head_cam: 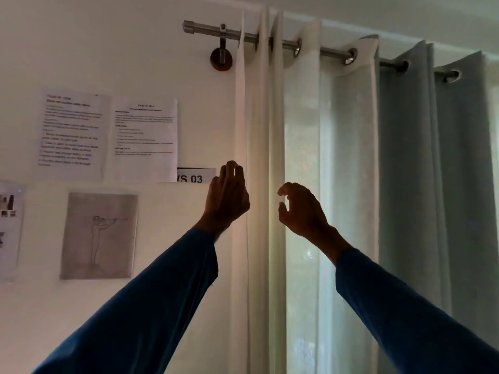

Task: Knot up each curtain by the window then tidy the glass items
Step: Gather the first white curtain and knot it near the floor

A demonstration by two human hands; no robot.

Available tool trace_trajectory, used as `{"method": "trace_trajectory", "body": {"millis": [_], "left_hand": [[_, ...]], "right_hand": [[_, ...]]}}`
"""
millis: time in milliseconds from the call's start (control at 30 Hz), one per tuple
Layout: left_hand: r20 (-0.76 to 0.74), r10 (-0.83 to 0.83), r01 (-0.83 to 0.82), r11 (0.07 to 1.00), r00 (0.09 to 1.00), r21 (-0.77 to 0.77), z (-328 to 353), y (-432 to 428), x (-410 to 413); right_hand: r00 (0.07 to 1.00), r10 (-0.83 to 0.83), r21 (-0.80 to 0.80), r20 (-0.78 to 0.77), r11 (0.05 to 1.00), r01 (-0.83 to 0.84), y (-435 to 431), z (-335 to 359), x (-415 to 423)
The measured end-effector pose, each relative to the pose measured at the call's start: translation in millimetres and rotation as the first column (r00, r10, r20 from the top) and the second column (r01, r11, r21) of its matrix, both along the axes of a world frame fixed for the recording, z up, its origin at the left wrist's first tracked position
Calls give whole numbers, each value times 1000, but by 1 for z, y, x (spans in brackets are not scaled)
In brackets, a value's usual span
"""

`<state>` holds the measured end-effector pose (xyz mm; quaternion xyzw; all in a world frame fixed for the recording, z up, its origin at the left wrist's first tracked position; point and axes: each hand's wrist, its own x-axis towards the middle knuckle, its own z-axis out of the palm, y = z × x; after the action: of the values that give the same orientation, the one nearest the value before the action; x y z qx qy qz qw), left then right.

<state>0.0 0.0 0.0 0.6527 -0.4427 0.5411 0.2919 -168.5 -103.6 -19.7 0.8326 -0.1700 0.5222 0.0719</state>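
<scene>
Hanging full-length on the right, the white curtain (259,117) and the grey curtain (432,157) farther right are both still unknotted, so the first knot looks not yet begun. Papers (75,130) are taped to the wall at left, and the rod (332,52) runs above. The left grip (228,193) is curled at the white curtain's left edge; I cannot tell if it pinches cloth. The right grip (299,209), half curled and narrow, holds nothing. The next move probably calls for gathering the white panel between both.
</scene>
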Motion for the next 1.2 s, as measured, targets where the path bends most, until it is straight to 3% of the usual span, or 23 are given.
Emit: {"method": "trace_trajectory", "body": {"millis": [333, 600, 800, 1000, 1133, 1200], "left_hand": [[35, -74, 79, 984, 997, -158, 89, -57, 72], [22, -424, 403, 842, 905, -358, 176, -72, 80], [58, -420, 416, 856, 906, -308, 229, -77, 87], [119, -428, 443, 875, 896, -195, 239, -96, 95], [219, -398, 430, 894, 891, -124, 226, -122, 97], [199, -435, 461, 881, 878, -105, 221, -134, 89]], "right_hand": [[961, 100, -93, 257, 993, -78, -50, 123, 102], [803, 164, 47, 573, 972, -232, -49, 216, 149], [835, 3, -37, 550, 999, 21, -60, 254, 158], [848, -132, -99, 513, 972, 211, -87, 250, 161], [806, -252, 49, 536, 962, 268, -142, 252, 117], [756, -315, 139, 573, 947, 289, -167, 262, 85]]}}
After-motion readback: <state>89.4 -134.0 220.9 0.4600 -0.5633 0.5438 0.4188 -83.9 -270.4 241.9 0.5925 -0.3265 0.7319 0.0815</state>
